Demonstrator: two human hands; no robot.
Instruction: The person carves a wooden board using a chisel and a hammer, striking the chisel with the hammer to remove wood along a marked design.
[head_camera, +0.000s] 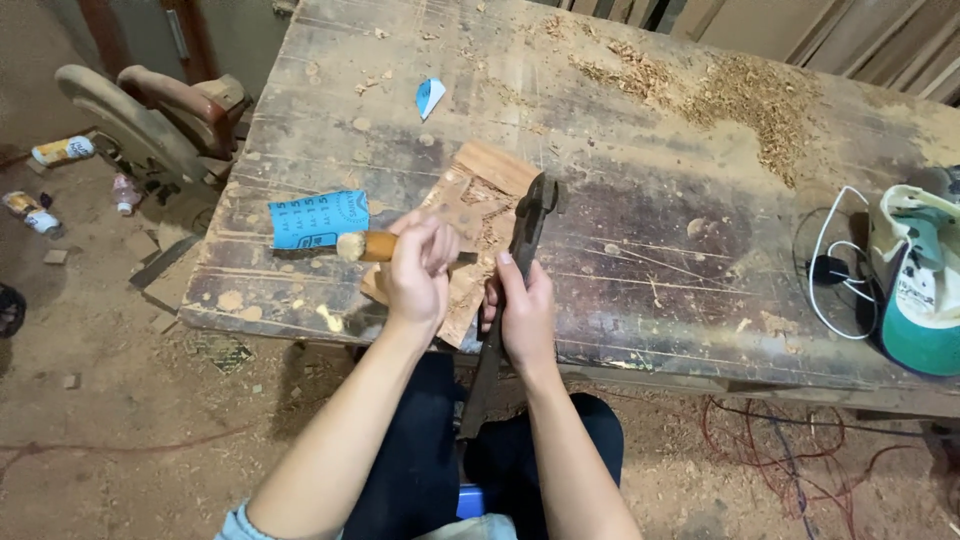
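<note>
**Carving a wood panel at the bench edge**

The reddish-brown carved wood panel (470, 235) lies at frame centre on the worn workbench (640, 250); it looks stiff but splinter-prone. The left hand (418, 270) is wrapped around a wooden-handled chisel (372, 246), best held mid-handle. The right hand (522, 315) clasps a long dark wooden mallet (515, 270) just right of the panel

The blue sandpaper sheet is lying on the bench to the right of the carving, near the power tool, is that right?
Not quite. The blue sandpaper sheet lies on the bench to the left of the carving, far from the power tool; the head view shows it.
</note>
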